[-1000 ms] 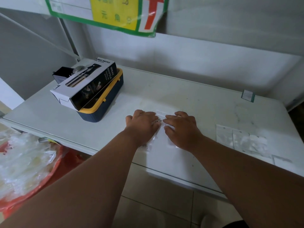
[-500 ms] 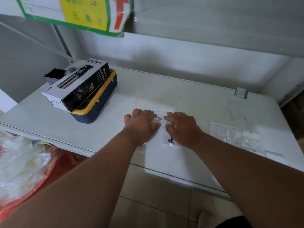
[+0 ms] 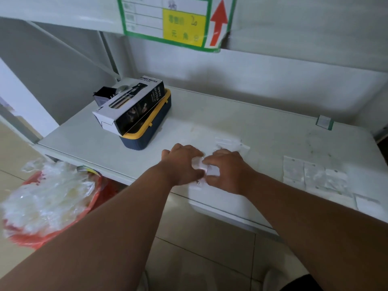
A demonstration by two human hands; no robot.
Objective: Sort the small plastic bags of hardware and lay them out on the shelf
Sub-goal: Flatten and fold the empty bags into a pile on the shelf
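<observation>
Both hands work at the front middle of the white shelf. My left hand and my right hand meet over a small clear plastic bag, and fingertips of each pinch it. Part of another clear bag sticks out under my hands at the shelf's front edge. Just beyond my right hand lie more clear bags, flat on the shelf. A row of several flat bags is laid out to the right. What the bags hold is too small to tell.
A navy and yellow box with a black-and-white spray bottle carton on top stands at the back left. A red basin of clear bags sits on the floor at the lower left. A green-edged label lies at the back right.
My hands have gone from lying flat on the bags to pinching one bag between them, a little nearer the front edge. Bags beyond my right hand are now uncovered.
</observation>
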